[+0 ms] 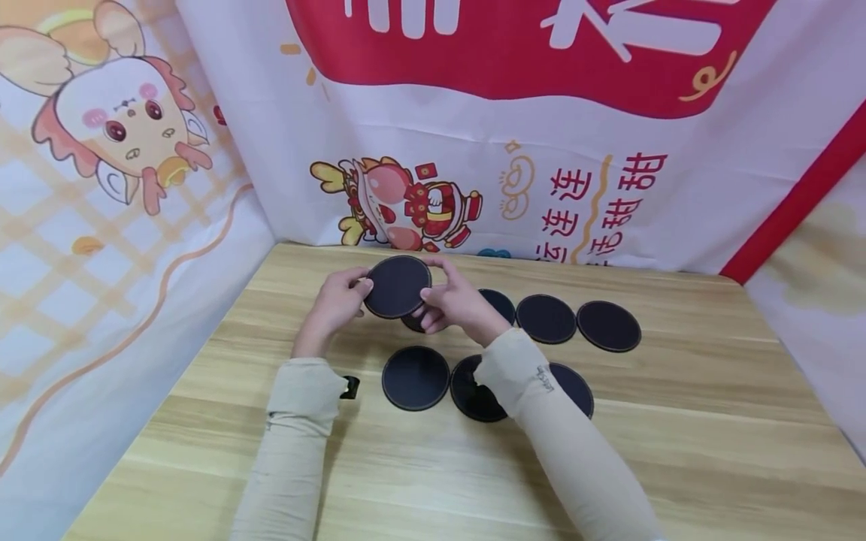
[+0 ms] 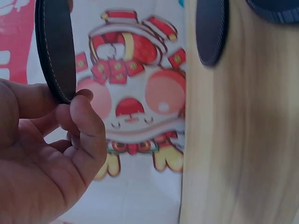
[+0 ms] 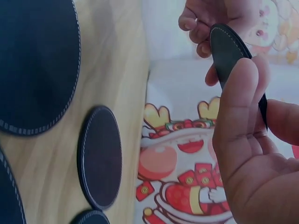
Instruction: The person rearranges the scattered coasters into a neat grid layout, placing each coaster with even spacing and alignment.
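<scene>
A round black coaster (image 1: pixel 398 287) with a stitched rim is held up above the table between both hands. My left hand (image 1: pixel 338 304) pinches its left edge between thumb and fingers. On the opposite edge, my right hand (image 1: pixel 463 304) grips it the same way. The left wrist view shows the held coaster (image 2: pixel 57 46) nearly edge-on in the left fingertips. Both hands also meet the coaster (image 3: pixel 229 58) in the right wrist view. Below it, another coaster (image 1: pixel 413 323) lies on the table, mostly hidden by the held one and the right hand.
Several matching coasters lie in two rows on the wooden table (image 1: pixel 676 421); the back row includes one at the right end (image 1: pixel 609 326), the front row one at the left end (image 1: pixel 416 378). My right forearm covers parts of the front row. A printed cloth (image 1: pixel 419 120) hangs behind.
</scene>
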The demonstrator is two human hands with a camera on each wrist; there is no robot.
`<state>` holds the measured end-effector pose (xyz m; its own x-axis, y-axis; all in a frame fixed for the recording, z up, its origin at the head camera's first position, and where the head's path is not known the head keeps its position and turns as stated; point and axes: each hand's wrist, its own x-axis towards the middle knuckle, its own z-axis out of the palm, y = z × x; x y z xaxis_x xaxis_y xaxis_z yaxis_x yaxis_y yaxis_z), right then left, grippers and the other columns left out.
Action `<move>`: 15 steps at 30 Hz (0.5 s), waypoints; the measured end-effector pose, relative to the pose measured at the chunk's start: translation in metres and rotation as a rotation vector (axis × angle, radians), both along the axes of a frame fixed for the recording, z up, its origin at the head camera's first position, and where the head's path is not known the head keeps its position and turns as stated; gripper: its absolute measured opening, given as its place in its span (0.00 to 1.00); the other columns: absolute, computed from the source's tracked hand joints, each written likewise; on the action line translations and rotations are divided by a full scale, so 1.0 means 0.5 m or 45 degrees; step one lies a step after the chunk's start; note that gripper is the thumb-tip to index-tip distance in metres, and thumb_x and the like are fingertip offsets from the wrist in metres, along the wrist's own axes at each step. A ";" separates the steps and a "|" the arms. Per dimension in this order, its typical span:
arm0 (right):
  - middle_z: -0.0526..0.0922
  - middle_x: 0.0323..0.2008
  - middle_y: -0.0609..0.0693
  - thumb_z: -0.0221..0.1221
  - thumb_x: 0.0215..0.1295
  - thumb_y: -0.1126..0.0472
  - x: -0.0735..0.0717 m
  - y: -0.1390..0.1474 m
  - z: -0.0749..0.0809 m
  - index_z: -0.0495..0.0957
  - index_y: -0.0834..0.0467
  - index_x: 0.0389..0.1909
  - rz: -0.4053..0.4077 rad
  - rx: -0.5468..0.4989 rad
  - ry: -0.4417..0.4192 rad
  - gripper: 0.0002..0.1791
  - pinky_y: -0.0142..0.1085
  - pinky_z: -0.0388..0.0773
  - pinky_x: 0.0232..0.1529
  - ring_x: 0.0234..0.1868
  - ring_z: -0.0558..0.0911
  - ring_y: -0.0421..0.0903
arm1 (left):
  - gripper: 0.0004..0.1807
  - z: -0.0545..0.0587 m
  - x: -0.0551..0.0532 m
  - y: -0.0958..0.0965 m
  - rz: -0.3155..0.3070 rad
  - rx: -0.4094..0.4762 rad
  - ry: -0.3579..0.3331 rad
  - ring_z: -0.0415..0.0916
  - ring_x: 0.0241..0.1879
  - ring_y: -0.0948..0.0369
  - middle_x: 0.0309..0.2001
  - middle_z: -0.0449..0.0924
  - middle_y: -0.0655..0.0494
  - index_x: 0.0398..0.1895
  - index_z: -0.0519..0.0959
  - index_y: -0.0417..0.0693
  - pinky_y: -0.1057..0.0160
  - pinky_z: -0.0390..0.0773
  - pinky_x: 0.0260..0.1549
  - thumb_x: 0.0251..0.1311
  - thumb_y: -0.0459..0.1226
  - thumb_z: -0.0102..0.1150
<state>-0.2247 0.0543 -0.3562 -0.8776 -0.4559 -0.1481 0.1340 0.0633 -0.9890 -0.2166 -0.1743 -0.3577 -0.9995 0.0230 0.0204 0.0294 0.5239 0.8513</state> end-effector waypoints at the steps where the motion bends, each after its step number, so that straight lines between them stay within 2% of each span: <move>1: 0.84 0.38 0.70 0.50 0.79 0.66 0.002 0.010 0.002 0.56 0.44 0.74 -0.010 -0.015 -0.002 0.29 0.53 0.85 0.33 0.19 0.81 0.48 | 0.22 0.004 0.001 0.008 -0.007 0.028 0.001 0.76 0.38 0.53 0.47 0.79 0.37 0.69 0.71 0.35 0.62 0.81 0.30 0.76 0.34 0.47; 5: 0.84 0.33 0.65 0.50 0.78 0.67 0.008 0.054 0.000 0.57 0.44 0.74 -0.028 -0.063 0.020 0.29 0.44 0.84 0.27 0.18 0.80 0.47 | 0.23 0.015 0.010 0.043 -0.041 0.090 -0.003 0.76 0.43 0.51 0.53 0.78 0.37 0.72 0.70 0.39 0.60 0.82 0.32 0.77 0.37 0.47; 7: 0.84 0.31 0.64 0.50 0.78 0.67 0.012 0.077 -0.003 0.57 0.44 0.74 -0.032 -0.076 0.031 0.29 0.41 0.83 0.25 0.18 0.79 0.47 | 0.24 0.017 0.015 0.060 -0.068 0.108 -0.002 0.75 0.42 0.51 0.54 0.78 0.38 0.73 0.69 0.41 0.59 0.82 0.31 0.78 0.37 0.47; 10: 0.84 0.31 0.64 0.50 0.78 0.68 0.019 0.109 -0.005 0.57 0.45 0.74 -0.033 -0.084 0.049 0.30 0.40 0.82 0.24 0.17 0.78 0.47 | 0.25 0.017 0.022 0.083 -0.114 0.139 0.004 0.74 0.36 0.53 0.45 0.78 0.38 0.74 0.67 0.41 0.61 0.81 0.27 0.78 0.37 0.48; 13: 0.83 0.32 0.67 0.50 0.78 0.68 0.027 0.138 -0.003 0.56 0.46 0.75 -0.042 -0.077 0.073 0.30 0.39 0.81 0.23 0.17 0.77 0.47 | 0.25 0.017 0.026 0.108 -0.151 0.185 0.000 0.71 0.28 0.55 0.33 0.74 0.42 0.74 0.67 0.40 0.63 0.79 0.23 0.77 0.37 0.49; 15: 0.83 0.31 0.65 0.50 0.78 0.68 0.033 0.159 0.000 0.56 0.46 0.75 -0.048 -0.067 0.090 0.30 0.39 0.81 0.23 0.17 0.77 0.47 | 0.25 0.016 0.027 0.125 -0.187 0.195 0.004 0.71 0.26 0.55 0.30 0.73 0.44 0.74 0.66 0.38 0.63 0.79 0.21 0.77 0.36 0.49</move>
<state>-0.2080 0.1338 -0.3564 -0.9019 -0.4275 -0.0619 0.0650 0.0075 -0.9979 -0.2030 -0.1118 -0.3498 -0.9856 0.1647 0.0384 0.0990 0.3782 0.9204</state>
